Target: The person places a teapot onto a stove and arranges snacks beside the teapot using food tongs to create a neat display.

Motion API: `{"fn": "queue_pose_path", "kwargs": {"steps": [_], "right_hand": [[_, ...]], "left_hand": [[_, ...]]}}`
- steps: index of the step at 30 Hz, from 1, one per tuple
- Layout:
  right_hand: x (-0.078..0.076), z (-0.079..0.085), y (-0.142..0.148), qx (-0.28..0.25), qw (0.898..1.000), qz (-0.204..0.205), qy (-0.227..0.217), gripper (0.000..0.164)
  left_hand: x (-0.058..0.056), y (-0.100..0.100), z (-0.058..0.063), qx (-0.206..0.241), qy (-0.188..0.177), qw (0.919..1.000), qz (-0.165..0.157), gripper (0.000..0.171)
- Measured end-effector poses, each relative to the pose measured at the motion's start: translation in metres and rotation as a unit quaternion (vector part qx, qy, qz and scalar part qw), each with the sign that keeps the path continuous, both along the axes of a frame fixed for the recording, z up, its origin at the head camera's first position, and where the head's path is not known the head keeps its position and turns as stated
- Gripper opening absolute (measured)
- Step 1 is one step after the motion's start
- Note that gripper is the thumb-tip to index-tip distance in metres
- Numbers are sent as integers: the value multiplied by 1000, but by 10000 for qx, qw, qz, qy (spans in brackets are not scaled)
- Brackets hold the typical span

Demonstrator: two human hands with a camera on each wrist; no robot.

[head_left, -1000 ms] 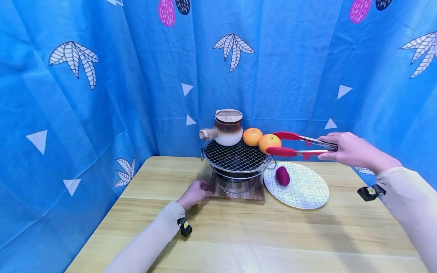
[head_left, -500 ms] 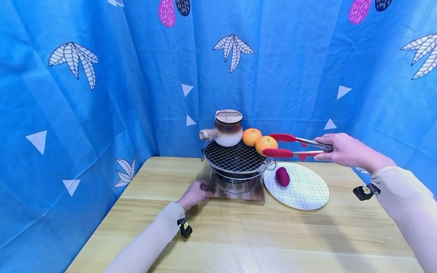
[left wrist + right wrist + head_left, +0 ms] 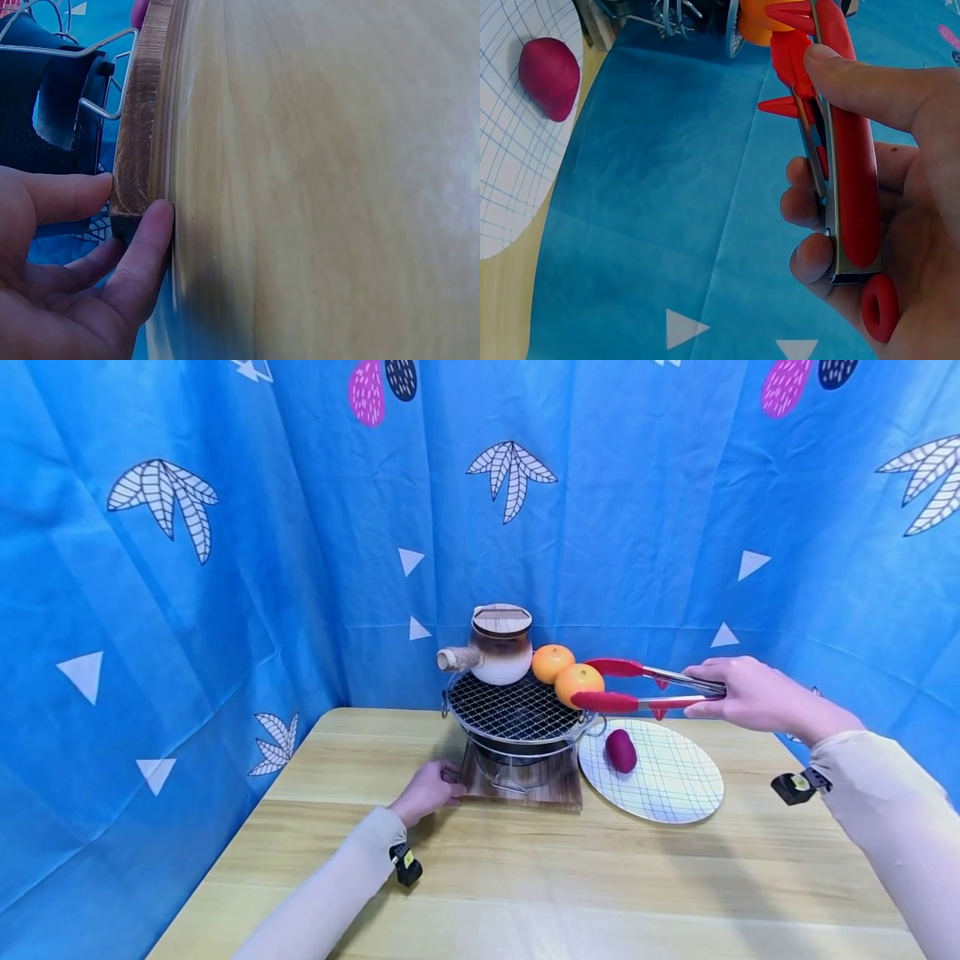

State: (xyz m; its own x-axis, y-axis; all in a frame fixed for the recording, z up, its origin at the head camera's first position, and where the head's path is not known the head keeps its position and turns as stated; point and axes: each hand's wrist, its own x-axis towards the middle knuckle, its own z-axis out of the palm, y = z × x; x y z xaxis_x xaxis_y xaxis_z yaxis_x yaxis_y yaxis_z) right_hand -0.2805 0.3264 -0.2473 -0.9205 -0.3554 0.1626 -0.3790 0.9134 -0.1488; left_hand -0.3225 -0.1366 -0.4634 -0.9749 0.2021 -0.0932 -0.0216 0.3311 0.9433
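In the head view my right hand [image 3: 753, 693] grips a pair of red-tipped tongs [image 3: 618, 668]. Between their tips is an orange [image 3: 580, 683], at the right side of the round wire grill [image 3: 510, 714]. Just behind it on the grill sits another orange [image 3: 551, 660], beside a lidded side-handled pot [image 3: 501, 658]. The right wrist view shows the thumb and fingers wrapped round the red handles of the tongs [image 3: 855, 172]. My left hand [image 3: 429, 792] pinches the left corner of the wooden board [image 3: 139, 142] under the grill, thumb on its top face and fingers at its lower edge.
To the right of the grill lies a checked oval plate [image 3: 678, 777] bearing a dark purple sweet potato [image 3: 621, 751]. All stand towards the back of the wooden table [image 3: 525, 885]. A blue patterned curtain [image 3: 630, 527] hangs close behind and at the sides.
My right hand has moved left and slightly down, carrying the orange in the tongs further over the grill, closer to the other orange. The left hand has kept its hold on the board.
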Motion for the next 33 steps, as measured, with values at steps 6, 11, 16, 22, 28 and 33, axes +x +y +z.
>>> {"fn": "queue_pose_path", "kwargs": {"steps": [6,11,16,22,28,33], "right_hand": [[1,2,-4,-47,10000,67,28,73],[1,3,-7,3,9998,172,103,72],[2,2,-12,-70,9996,269,79,71],[1,1,-16,-106,9994,325,102,68],[-1,1,-20,-135,9994,323,58,69],[-3,0,-23,-127,9995,303,18,69]], "left_hand": [[0,2,3,46,8,10000,18,42],[0,2,4,7,39,10000,16,42],[1,1,4,-74,31,10000,-18,44],[3,1,3,-67,-46,10000,7,45],[1,0,2,-148,34,9999,-14,45],[1,-1,1,-171,20,9998,-26,45]]}}
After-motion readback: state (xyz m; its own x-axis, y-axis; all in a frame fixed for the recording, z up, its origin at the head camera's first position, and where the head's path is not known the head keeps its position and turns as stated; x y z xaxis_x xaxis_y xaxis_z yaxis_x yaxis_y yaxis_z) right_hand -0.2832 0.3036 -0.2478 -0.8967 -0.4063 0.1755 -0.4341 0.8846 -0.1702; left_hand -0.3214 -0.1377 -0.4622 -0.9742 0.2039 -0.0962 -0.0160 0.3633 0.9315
